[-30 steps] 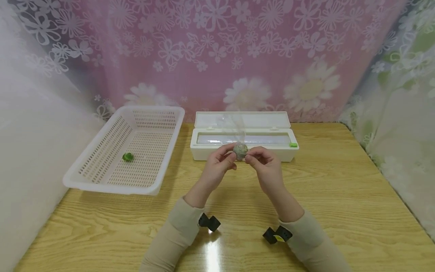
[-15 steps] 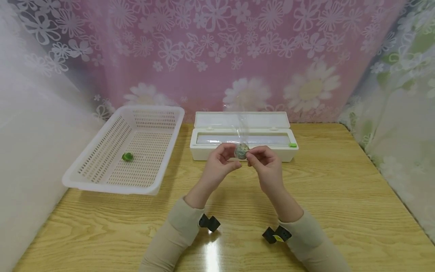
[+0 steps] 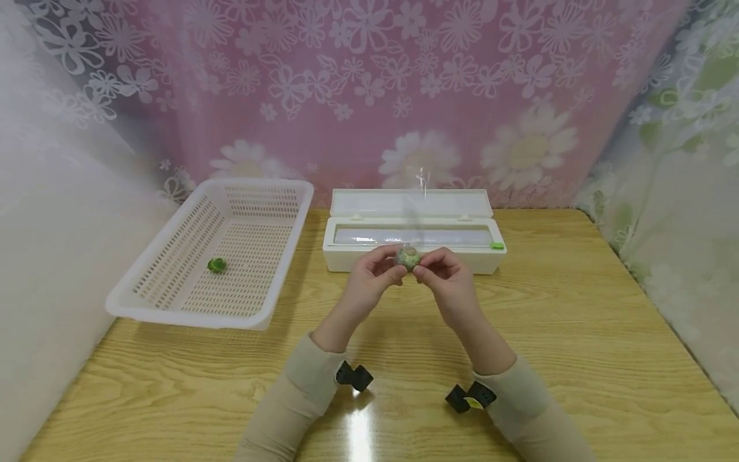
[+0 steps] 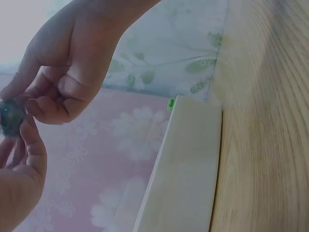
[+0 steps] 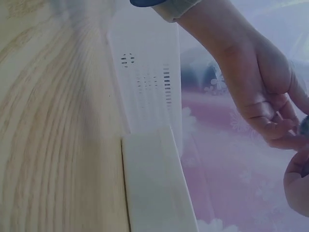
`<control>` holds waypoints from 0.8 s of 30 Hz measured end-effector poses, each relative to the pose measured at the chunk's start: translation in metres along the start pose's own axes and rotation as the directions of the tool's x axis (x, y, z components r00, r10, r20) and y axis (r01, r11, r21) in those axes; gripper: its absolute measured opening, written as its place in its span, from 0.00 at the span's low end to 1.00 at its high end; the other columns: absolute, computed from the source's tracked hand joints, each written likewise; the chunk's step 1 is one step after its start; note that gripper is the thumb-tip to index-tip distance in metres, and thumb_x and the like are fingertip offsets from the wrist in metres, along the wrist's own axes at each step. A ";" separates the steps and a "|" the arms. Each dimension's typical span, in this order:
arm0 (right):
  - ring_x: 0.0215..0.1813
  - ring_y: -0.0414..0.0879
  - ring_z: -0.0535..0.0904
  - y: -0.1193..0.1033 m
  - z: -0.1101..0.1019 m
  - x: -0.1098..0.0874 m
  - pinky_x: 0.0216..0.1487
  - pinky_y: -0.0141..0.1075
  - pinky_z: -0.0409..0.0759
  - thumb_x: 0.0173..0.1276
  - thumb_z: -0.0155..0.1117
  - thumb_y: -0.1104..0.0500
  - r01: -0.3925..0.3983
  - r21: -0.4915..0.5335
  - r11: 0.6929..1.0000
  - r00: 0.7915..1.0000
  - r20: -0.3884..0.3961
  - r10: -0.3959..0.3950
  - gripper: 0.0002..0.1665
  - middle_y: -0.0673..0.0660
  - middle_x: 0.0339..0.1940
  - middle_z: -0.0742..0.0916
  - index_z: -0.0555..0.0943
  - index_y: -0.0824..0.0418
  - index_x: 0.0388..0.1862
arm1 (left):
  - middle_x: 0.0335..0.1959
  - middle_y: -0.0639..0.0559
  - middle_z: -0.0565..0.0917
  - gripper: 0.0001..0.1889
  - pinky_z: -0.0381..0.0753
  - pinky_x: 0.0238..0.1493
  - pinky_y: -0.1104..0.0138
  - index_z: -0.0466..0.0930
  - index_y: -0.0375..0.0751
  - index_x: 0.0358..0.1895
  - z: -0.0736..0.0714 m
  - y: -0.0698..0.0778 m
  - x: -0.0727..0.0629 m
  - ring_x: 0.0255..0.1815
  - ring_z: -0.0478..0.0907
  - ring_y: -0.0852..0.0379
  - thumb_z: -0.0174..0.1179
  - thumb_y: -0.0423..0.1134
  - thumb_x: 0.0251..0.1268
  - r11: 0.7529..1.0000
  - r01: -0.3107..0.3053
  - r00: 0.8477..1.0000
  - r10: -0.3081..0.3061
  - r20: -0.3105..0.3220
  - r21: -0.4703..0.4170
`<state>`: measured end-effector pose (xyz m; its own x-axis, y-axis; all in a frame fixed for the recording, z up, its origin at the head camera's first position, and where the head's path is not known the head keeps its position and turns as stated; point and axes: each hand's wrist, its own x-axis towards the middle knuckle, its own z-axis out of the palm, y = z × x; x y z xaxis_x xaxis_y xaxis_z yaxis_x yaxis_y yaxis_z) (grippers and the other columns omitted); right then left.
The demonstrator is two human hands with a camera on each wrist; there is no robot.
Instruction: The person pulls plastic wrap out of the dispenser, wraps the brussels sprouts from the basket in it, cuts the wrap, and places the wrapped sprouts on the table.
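Observation:
A small round green thing (image 3: 408,257) with a pale top is wrapped in clear plastic film, and a loose tail of the film (image 3: 421,183) stands up from it. My left hand (image 3: 371,276) pinches it from the left between thumb and fingers. From the other side my right hand (image 3: 453,279) pinches it too, thumb in front. Both hands hold it above the table, before a white cling film box (image 3: 340,262) whose lid is raised. In the left wrist view the wrapped thing (image 4: 10,118) looks dark green at the edge.
On the left stands a white perforated basket (image 3: 274,295) with one small green piece (image 3: 217,265) in it. A green slider (image 3: 497,246) sits at the film box's right end. A flowered curtain (image 3: 346,96) hangs behind the wooden table (image 3: 577,321).
The wrapped thing has been turned between the fingers and shows a paler green side. My left thumb, off it half a second ago, is back against it. The film tail stands higher.

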<state>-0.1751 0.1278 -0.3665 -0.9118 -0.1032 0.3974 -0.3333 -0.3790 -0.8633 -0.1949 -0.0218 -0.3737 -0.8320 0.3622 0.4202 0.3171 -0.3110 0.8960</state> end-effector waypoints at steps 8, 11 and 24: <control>0.32 0.37 0.69 0.001 -0.001 0.001 0.32 0.25 0.71 0.43 0.72 0.55 -0.060 0.051 0.997 0.995 0.084 0.056 0.21 0.49 0.29 0.73 0.70 0.57 0.30 | 0.38 0.51 0.76 0.35 0.75 0.30 0.70 0.65 0.23 0.54 0.001 0.002 -0.002 0.32 0.72 0.60 0.53 0.54 0.55 0.999 -0.014 0.993 0.010 0.120 0.030; 0.37 0.38 0.71 0.004 -0.003 0.002 0.37 0.27 0.72 0.47 0.69 0.51 -0.048 0.045 0.998 0.985 0.168 0.040 0.22 0.49 0.35 0.75 0.71 0.55 0.38 | 0.36 0.52 0.76 0.36 0.74 0.29 0.71 0.65 0.23 0.54 0.001 0.003 -0.002 0.29 0.71 0.60 0.54 0.55 0.53 1.000 -0.005 0.992 0.002 0.129 0.022; 0.38 0.40 0.75 0.008 -0.011 0.007 0.38 0.28 0.75 0.58 0.62 0.62 0.137 0.071 0.988 0.974 0.174 -0.148 0.09 0.50 0.37 0.80 0.81 0.57 0.39 | 0.36 0.50 0.77 0.08 0.74 0.28 0.67 0.65 0.36 0.46 -0.005 0.004 0.001 0.34 0.76 0.56 0.47 0.32 0.65 0.989 0.150 0.983 -0.147 0.107 -0.019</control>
<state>-0.1866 0.1345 -0.3746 -0.7966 -0.2050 0.5687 -0.4375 -0.4537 -0.7764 -0.1962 -0.0269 -0.3702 -0.8158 0.4962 0.2972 0.1805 -0.2698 0.9458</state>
